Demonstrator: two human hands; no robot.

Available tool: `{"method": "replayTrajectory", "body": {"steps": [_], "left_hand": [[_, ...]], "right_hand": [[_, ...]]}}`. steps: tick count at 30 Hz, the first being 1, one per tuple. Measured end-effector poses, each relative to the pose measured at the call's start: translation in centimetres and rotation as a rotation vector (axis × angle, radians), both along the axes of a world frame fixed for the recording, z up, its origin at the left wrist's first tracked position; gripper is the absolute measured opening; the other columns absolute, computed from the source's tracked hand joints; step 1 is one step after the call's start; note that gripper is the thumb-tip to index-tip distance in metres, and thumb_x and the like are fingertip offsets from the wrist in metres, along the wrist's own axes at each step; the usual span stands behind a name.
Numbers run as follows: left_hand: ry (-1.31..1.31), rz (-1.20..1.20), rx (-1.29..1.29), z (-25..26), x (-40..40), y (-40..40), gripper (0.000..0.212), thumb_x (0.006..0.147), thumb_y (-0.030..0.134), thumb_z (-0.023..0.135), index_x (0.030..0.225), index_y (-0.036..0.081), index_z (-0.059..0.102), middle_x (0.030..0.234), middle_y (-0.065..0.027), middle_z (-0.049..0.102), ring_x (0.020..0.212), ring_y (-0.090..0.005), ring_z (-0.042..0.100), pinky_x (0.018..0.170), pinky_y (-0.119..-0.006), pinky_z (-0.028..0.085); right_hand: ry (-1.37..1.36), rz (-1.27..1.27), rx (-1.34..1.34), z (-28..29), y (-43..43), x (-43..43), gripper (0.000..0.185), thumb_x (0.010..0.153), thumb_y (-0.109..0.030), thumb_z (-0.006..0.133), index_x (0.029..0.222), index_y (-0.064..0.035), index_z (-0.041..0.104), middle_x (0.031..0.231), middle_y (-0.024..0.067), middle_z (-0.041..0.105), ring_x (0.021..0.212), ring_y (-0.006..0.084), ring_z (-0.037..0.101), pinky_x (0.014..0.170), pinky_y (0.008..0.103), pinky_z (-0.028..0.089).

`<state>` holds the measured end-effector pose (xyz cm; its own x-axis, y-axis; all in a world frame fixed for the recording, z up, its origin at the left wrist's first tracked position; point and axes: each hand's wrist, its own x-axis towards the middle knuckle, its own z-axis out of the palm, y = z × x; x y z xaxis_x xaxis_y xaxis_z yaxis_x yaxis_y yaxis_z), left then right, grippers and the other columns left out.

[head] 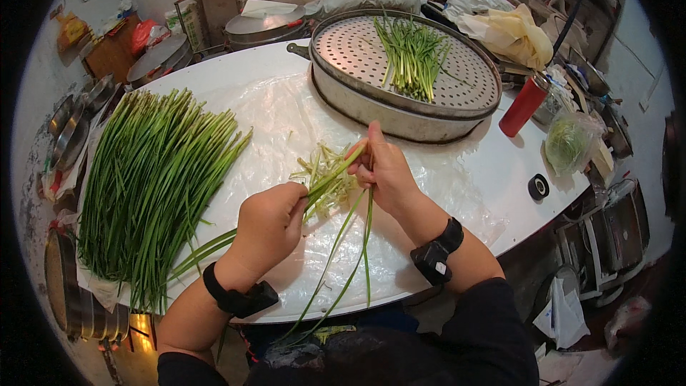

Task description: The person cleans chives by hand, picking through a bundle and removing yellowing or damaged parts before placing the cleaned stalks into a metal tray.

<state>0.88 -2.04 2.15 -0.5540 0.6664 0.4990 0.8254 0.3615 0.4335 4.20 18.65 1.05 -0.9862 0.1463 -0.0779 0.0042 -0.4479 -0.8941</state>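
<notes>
My left hand (272, 221) grips a few garlic chives (333, 180), whose pale stem ends point up toward my other hand and whose leaves trail out behind my left wrist. With its fingers closed on chive stalks (368, 236), my right hand (387, 171) lets their long green leaves hang down past the table's front edge. Beneath and between my hands lies a small heap of pale trimmings (321, 163) on clear plastic sheeting (268, 104). To the left spreads a large pile of garlic chives (155, 193), stem ends away from me.
A round perforated metal steamer tray (343, 43) at the back bears a bunch of chives (412, 59). On the right of the white table (557, 193) are a red bottle (524, 104), a roll of black tape (538, 187) and a bagged green vegetable (568, 142).
</notes>
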Motion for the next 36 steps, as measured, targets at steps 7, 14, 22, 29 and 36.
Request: {"method": "replayTrajectory", "body": {"steps": [7, 14, 22, 29, 36], "left_hand": [[-1.017, -0.160, 0.284, -0.6, -1.1, 0.0, 0.010, 0.084, 0.003, 0.054, 0.092, -0.002, 0.051, 0.075, -0.0031, 0.056, 0.069, -0.0087, 0.053, 0.061, -0.023, 0.045], [-0.929, -0.144, 0.186, -0.3, 0.1, 0.9, 0.013, 0.087, 0.007, 0.052, 0.097, 0.000, 0.049, 0.075, -0.0016, 0.055, 0.065, -0.0064, 0.050, 0.056, -0.020, 0.041], [-1.036, -0.194, 0.161, -0.4, 0.3, 1.2, 0.015, 0.089, 0.010, 0.048, 0.097, -0.003, 0.050, 0.070, -0.0024, 0.053, 0.061, -0.0065, 0.050, 0.055, -0.020, 0.041], [-1.146, -0.164, 0.191, 0.1, 0.1, 1.1, 0.013, 0.091, 0.012, 0.043, 0.097, 0.003, 0.049, 0.068, -0.0008, 0.052, 0.053, -0.0058, 0.045, 0.049, -0.018, 0.037], [-1.029, -0.288, 0.258, -0.7, 0.9, 1.6, 0.025, 0.087, 0.011, 0.053, 0.108, 0.001, 0.047, 0.095, -0.0042, 0.055, 0.086, -0.0097, 0.052, 0.076, -0.022, 0.042]], "right_hand": [[0.189, 0.005, 0.146, -0.4, -1.2, 0.0, 0.012, 0.085, -0.017, 0.059, 0.082, -0.0065, 0.054, 0.066, -0.0010, 0.052, 0.046, 0.0016, 0.033, 0.042, 0.0182, 0.025], [0.246, -0.123, 0.243, -0.6, -1.6, -0.1, 0.014, 0.086, -0.017, 0.058, 0.078, -0.0073, 0.052, 0.065, -0.0026, 0.049, 0.055, 0.0020, 0.039, 0.049, 0.0179, 0.030], [0.243, -0.264, 0.445, -1.2, -1.2, -0.3, 0.035, 0.091, -0.034, 0.047, 0.068, -0.0069, 0.047, 0.060, -0.0018, 0.045, 0.052, 0.0053, 0.038, 0.048, 0.0194, 0.031], [0.014, -0.170, -0.144, 0.7, -0.8, 0.3, 0.033, 0.091, -0.035, 0.046, 0.075, -0.0065, 0.050, 0.056, -0.0044, 0.038, 0.046, 0.0042, 0.027, 0.043, 0.0187, 0.024], [0.218, 0.041, -0.063, 1.7, -2.0, 1.0, 0.036, 0.094, -0.036, 0.037, 0.086, -0.0041, 0.053, 0.060, -0.0029, 0.037, 0.051, 0.0060, 0.030, 0.051, 0.0206, 0.030]]}}
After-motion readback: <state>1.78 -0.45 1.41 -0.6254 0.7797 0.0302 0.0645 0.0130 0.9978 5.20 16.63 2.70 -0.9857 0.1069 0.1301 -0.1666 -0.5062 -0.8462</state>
